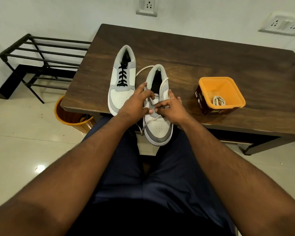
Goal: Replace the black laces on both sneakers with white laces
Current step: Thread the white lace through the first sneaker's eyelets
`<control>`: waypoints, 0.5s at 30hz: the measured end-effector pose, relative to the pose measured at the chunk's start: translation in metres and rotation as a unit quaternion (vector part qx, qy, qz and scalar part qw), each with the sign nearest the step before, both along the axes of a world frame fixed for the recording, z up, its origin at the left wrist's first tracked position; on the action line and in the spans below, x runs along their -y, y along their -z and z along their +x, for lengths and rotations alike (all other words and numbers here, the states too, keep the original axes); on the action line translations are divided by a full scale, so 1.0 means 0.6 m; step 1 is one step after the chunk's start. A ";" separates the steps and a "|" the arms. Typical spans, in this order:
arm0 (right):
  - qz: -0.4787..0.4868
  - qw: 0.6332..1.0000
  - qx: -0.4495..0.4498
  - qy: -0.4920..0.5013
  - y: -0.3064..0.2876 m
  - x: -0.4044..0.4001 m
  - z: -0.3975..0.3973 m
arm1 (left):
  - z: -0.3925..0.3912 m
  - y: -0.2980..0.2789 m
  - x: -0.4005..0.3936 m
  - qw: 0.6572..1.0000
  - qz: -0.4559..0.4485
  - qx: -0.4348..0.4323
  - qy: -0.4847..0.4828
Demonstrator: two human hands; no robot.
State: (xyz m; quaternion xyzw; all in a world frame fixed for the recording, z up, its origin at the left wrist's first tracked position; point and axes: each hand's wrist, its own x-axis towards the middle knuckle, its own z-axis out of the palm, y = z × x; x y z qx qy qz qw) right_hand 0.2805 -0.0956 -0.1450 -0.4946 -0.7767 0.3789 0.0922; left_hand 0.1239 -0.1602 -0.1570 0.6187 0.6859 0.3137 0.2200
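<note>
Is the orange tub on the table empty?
No, a coiled white lace lies inside the orange tub on the table.

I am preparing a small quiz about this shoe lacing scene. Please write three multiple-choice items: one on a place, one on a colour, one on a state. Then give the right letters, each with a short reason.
1. Where does the coiled spare white lace lie?
A. inside the orange tub
B. on the floor
C. inside the left sneaker

2. What colour are the laces of the sneaker farther from the person?
A. white
B. black
C. red

3. What are the hands doing?
A. resting flat on the table
B. holding the tub
C. pinching the white lace at the near sneaker

Answers:
1 A, the coil shows at the tub's bottom.
2 B, dark laces cross its tongue.
3 C, the left hand and right hand meet fingertip to fingertip over its eyelets, on the table.
</note>
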 end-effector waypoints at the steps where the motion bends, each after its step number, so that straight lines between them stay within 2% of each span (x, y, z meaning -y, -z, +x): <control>1: -0.002 1.000 0.010 -0.003 -0.003 0.000 -0.003 | 0.000 0.000 0.000 1.000 0.002 0.008 -0.005; 3: 0.012 0.998 0.052 -0.022 -0.008 0.001 -0.009 | -0.003 -0.001 0.000 0.999 -0.006 0.032 -0.004; 5: 0.075 0.986 0.131 -0.073 -0.011 0.000 -0.013 | -0.005 -0.007 0.000 0.999 -0.017 0.049 0.013; 8: 0.249 0.919 0.243 -0.185 -0.018 -0.009 -0.012 | -0.005 -0.020 0.002 0.998 -0.027 0.043 0.033; 10: 0.349 0.864 0.275 -0.237 -0.028 -0.022 -0.010 | -0.001 -0.022 0.002 0.999 -0.027 0.027 0.036; 15: 0.445 0.794 0.314 -0.271 -0.090 -0.092 -0.011 | -0.002 -0.015 0.001 0.999 -0.024 0.021 0.035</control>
